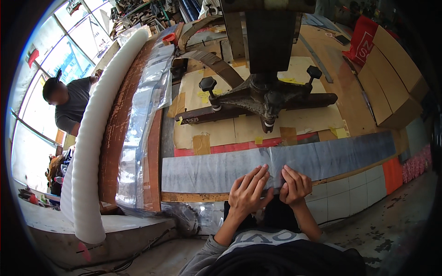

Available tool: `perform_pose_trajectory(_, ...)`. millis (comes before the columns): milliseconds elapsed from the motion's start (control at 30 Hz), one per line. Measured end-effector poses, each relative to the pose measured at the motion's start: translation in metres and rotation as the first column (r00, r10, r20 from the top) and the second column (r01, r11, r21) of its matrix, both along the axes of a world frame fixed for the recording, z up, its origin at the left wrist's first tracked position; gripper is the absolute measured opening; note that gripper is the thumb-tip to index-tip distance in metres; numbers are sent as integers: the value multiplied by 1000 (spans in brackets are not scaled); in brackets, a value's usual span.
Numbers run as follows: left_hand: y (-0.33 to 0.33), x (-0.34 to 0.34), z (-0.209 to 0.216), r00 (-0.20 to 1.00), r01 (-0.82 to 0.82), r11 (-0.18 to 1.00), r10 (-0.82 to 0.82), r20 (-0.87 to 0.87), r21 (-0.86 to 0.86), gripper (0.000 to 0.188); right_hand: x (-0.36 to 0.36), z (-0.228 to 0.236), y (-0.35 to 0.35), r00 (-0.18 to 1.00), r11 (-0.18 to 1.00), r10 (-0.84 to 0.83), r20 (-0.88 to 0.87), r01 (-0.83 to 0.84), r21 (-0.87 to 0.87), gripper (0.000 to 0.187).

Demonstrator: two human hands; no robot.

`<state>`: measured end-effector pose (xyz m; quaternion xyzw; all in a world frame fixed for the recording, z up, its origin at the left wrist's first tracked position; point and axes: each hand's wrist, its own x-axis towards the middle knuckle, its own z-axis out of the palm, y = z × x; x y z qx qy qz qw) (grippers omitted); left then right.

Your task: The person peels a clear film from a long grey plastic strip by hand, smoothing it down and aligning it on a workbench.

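A long grey strip of sheet material (pixel 207 170), glossy like plastic film, lies along the near edge of the worktable. Across its middle runs a pale crease or seam, between my two hands. My left hand (pixel 248 191) rests on the strip just left of that line, fingers stretched out and thumb apart. To the right of it, my right hand (pixel 294 185) touches the strip with its fingertips; its fingers are bent and the thumb stands apart from them. Neither hand shows anything lifted off the table.
Behind the strip stands a dark metal press (pixel 267 99) with black knobs, over a cardboard-covered bed. Clear plastic sheets (pixel 145 119) and a white foam roll (pixel 108 106) lie to the left, with another person (pixel 76 101) beyond. Cardboard boxes (pixel 386 78) sit at the right.
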<state>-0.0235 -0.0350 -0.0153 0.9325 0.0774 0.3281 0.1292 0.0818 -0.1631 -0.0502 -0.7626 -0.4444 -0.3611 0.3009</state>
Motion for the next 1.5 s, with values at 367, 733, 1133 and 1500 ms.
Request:
perform_pose_trajectory(367,1,2,-1,999,-3,1000,2,51,12,34,2,2,1,1000,1000,5,-10,-5,1,28)
perform_pose_trajectory(733,-3,-7,-8,995,-37,999,39,93,-27,39,-2,2,-4,993,998,65,-95,-62,32,27)
perform_pose_trajectory(1133,7,-5,-7,976,-63,919,138,168,-389,26,6,39,4,891,983,180,-416,-172,56,25)
perform_pose_trajectory(1500,7,-7,2,986,-88,857,149,80,-508,34,5,55,-2,915,926,332,-229,-270,263,17)
